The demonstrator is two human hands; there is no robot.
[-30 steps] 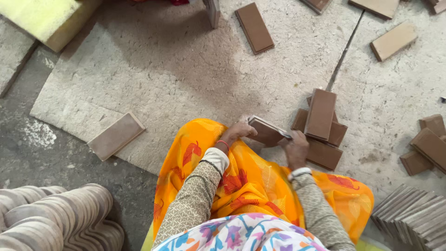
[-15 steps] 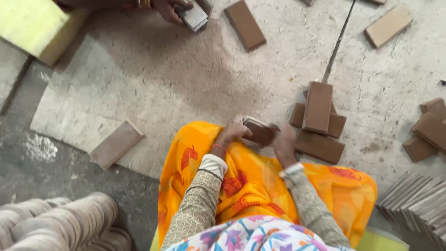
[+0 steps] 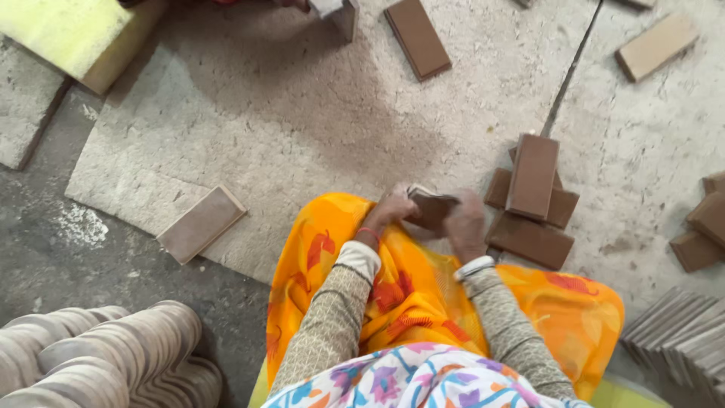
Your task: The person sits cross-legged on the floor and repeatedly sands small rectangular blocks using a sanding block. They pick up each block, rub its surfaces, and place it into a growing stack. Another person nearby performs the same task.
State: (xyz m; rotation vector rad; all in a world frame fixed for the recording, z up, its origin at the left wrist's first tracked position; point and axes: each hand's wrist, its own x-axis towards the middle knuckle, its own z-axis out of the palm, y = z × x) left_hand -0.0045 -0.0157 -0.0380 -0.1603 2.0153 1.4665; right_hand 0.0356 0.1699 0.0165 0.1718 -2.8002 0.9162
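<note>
Hands drawn closer to the lap since earlier. Brown tile gripped at its ends by left hand and right hand; looks stiff, weighty, brittle. Tile stack just beside.

A dusty concrete floor carries scattered brown tiles, a small stack and a yellow foam block.

Rough grey concrete floor under a pale worn mat; a yellow foam block lies top left in even daylight.
</note>
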